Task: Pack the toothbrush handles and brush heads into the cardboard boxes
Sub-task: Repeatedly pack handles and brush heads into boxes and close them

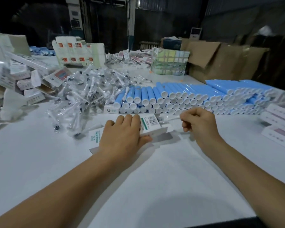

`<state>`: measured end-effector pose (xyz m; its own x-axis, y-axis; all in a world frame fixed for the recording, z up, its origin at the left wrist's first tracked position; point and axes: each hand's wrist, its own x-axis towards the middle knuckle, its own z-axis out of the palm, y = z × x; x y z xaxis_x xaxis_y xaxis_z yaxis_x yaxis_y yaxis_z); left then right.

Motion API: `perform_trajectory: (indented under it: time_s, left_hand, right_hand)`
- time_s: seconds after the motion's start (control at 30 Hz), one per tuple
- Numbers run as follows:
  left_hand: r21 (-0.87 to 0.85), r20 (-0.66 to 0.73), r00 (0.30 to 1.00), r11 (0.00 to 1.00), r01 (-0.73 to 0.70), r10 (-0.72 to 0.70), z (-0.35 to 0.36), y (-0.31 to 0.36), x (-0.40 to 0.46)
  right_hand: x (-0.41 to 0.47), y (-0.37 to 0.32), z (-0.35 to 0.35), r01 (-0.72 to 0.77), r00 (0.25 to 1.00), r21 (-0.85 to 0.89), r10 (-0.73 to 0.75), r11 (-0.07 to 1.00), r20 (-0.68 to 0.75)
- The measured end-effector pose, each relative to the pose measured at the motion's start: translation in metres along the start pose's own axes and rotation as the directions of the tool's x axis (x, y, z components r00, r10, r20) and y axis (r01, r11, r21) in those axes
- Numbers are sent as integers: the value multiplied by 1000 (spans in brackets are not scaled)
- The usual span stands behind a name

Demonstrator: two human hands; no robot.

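My left hand (pixel 122 135) grips a small white cardboard box (pixel 152 125) with a barcode and green print, lying on the white table (pixel 138 178). Its open end faces right. My right hand (pixel 199 125) has curled fingers and pinches a bagged brush head (pixel 167 118) at the box's open end. Behind the box lies a long stack of blue toothbrush handles (pixel 179 97) with white end caps. A heap of bagged brush heads (pixel 89 91) lies to the left of the handles.
White packed boxes (pixel 280 125) lie at the right edge. Flat and folded cartons (pixel 23 79) are piled at far left. Carton stacks (pixel 79 53), a strapped bundle (pixel 170 61) and large brown boxes (pixel 220 61) stand at the back.
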<state>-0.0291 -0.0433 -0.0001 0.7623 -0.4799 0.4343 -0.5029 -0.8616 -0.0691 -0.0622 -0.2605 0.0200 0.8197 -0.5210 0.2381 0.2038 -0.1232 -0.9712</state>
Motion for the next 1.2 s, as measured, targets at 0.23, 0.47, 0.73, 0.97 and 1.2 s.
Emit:
perform_trajectory:
  time_s: [0.23, 0.47, 0.73, 0.97, 1.2]
  left_hand:
    - [1, -42, 998, 998, -57, 57, 1, 7, -1]
    - [-12, -47, 999, 1000, -11, 11, 0, 3, 2]
    - [-1, -63, 995, 997, 76, -76, 0, 0, 6]
    - [34, -102, 993, 997, 63, -59, 9, 7, 4]
    - [93, -147, 989, 994, 49, -35, 10, 7, 0]
  right_hand:
    - [-23, -1, 30, 36, 990, -112, -21, 993, 137]
    - [-25, -5, 21, 86, 993, -144, -97, 986, -67]
    - [-40, 6, 32, 271, 962, -183, -260, 945, 81]
    - [-45, 13, 38, 214, 968, -139, -190, 967, 165]
    - [-46, 17, 39, 205, 971, -208, -173, 956, 165]
